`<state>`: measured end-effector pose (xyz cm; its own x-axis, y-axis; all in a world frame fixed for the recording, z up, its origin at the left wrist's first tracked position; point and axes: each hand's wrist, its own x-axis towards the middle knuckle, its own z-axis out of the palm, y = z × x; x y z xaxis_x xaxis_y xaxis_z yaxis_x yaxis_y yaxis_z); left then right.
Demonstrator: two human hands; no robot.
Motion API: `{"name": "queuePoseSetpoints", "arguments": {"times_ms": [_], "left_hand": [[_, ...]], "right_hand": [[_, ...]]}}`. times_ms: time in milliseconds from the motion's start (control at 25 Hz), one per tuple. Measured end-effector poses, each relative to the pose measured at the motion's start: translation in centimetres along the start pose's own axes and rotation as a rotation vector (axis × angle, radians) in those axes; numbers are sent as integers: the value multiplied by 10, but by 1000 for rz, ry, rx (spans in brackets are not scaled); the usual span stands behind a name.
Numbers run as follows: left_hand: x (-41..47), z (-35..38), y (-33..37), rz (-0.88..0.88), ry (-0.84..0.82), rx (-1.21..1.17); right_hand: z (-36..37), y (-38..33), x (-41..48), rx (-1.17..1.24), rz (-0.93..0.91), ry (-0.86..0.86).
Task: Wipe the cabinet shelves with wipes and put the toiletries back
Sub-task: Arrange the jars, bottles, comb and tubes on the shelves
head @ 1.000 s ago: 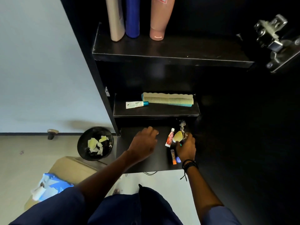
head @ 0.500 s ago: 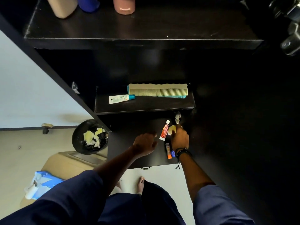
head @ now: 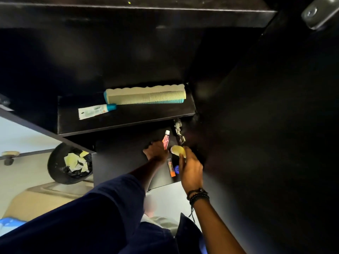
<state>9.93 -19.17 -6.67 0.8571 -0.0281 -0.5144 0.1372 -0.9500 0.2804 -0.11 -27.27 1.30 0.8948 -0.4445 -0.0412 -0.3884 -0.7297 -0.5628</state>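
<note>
head view looks down into a black cabinet, where the right hand [head: 190, 167] grips a small pale yellow rounded bottle [head: 177, 150], fingers and thumb curled round it. the bottle is at the right back part of the black bottom shelf [head: 119, 162], close beside a small metal hinge [head: 179, 132] on the cabinet's right wall; whether it rests on the shelf or is held just off it cannot be told. the left hand [head: 156, 152] lies knuckles up over the same shelf, just left of the bottle. its fingers reach the lower end of a red and white tube [head: 166, 141] that lies pointing toward the back, and whether they pinch the tube or only touch it cannot be told. between the two hands, nearer the front edge, lies an orange and white tube [head: 170, 167], with a round blue cap [head: 176, 168] just beside it on the right, partly hidden by the right hand. dark beaded bracelets [head: 198, 196] circle the right wrist, and a dark blue sleeve [head: 91, 217] covers the left arm. one level up, the black middle shelf [head: 128, 120] carries a cream comb with a teal edge [head: 146, 95] lying along the back, and a white tube with a teal cap [head: 96, 111] in front of the comb's left end. a larger metal hinge [head: 319, 13] shows in the upper right corner. outside the cabinet, to the left on the pale floor, stands a round black bin [head: 55, 173] holding crumpled yellowish wipes [head: 73, 161].
</note>
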Motion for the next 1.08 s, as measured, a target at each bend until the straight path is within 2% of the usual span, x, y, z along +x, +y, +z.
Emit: {"name": "queuePoseSetpoints", "arguments": {"times_ms": [200,440,520,640,760,920,1080], "left_hand": [[3,-5,-6,60,0,-128],[-64,-55,-43,239,92,-135],[-100,-74,-69,217,133,-186],[-151,-101,-106,127,207,-427],[-179,-130,-121,166,337,-504],[-182,-170,-128,206,502,-602],[-162,-204,-127,181,560,-691]], "right_hand": [[-2,-4,5,-1,-17,11],[-17,-33,7,201,-44,59],[-25,-46,-3,326,-30,44],[-31,-66,-19,495,-16,38],[-32,-87,-28,629,-32,30],[-36,-117,-31,700,-94,36],[-39,-134,-21,743,-125,-28]]}}
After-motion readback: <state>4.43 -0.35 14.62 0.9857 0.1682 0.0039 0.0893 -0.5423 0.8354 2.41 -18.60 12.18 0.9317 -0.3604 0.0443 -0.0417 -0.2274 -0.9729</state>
